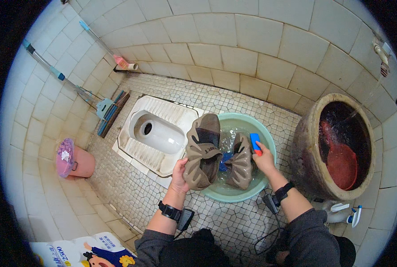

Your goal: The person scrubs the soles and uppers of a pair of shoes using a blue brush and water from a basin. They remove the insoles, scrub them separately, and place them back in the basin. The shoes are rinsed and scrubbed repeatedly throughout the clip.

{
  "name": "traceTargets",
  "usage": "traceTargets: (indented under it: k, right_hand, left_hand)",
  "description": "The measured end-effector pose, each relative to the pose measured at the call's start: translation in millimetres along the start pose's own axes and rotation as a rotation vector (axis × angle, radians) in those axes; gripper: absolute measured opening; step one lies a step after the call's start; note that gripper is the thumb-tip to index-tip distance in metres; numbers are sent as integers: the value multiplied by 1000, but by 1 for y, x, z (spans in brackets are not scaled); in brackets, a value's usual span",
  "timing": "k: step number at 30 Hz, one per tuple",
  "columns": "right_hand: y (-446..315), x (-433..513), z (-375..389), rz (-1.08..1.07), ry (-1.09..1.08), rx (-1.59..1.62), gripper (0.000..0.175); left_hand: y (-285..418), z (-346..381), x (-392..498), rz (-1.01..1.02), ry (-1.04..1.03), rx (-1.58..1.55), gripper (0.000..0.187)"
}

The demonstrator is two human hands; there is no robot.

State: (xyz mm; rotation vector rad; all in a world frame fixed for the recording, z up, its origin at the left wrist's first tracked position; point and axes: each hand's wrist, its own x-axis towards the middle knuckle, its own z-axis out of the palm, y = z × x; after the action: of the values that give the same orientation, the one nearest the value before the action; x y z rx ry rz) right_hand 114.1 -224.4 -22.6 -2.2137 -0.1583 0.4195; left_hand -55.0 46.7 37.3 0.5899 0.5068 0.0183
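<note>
My left hand (178,180) grips the side of a taupe slip-on clog (195,163) with moulded folds and a dark inside. It is held up over the left rim of a pale green plastic basin (271,137) and hides part of it. A second clog (243,167) of the same kind rests in the basin's water, beside a blue object (225,162) that is partly covered. Above the basin's right side, my right hand (264,161) closes around a blue and red handled tool (254,142), perhaps a brush; no bristles show.
A squat toilet (158,142) lies left of the basin. At the right stands a large earthenware vat (305,157) holding water and a red ladle (342,163), below a running tap (382,58). Around the edges are a spray bottle (340,215), a pink bin (83,163) and a floor broom (113,115).
</note>
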Motion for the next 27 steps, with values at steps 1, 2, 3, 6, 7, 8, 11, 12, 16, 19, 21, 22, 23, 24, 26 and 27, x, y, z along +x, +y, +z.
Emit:
traceTargets:
  k: [1,2,3,6,7,8,11,12,16,19,21,22,23,24,26,27]
  right_hand:
    - [-4,-3,-4,-46,-6,-62,75]
    - [-8,-7,-6,-20,-17,-131,75]
    - [-12,-10,-7,-19,-21,-197,74]
    - [-22,-16,-6,-94,-69,-286,75]
    - [-23,-15,-5,-164,-71,-315,75]
    - [-22,-14,-4,-118,-118,-395,76]
    - [-12,-10,-3,-99,-222,-544,80]
    - [-8,-11,-3,-97,-260,-566,80]
    - [1,-12,1,-61,-268,-619,74]
    - [-8,-11,1,14,-341,-557,70]
    - [-23,-10,-5,-4,-336,-418,68]
    - [-32,-9,-13,-45,-314,-325,68]
    - [-42,-9,-23,-62,-274,-240,67]
    - [-53,-11,-33,-97,-396,-66,66]
    - [-79,-17,-56,-115,-607,260,64]
    - [-92,-21,-65,-110,-736,462,64]
  left_hand:
    - [-1,0,2,-10,-1,-19,52]
    - [-2,0,3,-20,3,-38,55]
    - [-3,2,4,-42,90,-37,57]
    - [-6,12,-1,-122,-258,-154,65]
    - [-5,14,-2,-109,-233,-164,68]
    - [-5,15,-3,-103,-255,-182,71]
    - [-4,8,-3,-89,-242,-167,73]
    - [-4,3,-3,-82,-191,-181,68]
    - [-7,-15,2,-132,-199,-228,57]
    - [-8,-15,1,-101,-150,-166,53]
    - [-6,-9,-2,-99,-138,-106,57]
    - [-5,-5,-2,-66,-129,-63,59]
    - [-4,-1,-2,-27,-198,-55,61]
    - [-2,3,-1,1,-173,0,64]
    - [2,6,3,28,-47,48,57]
    - [3,7,5,72,-53,50,55]
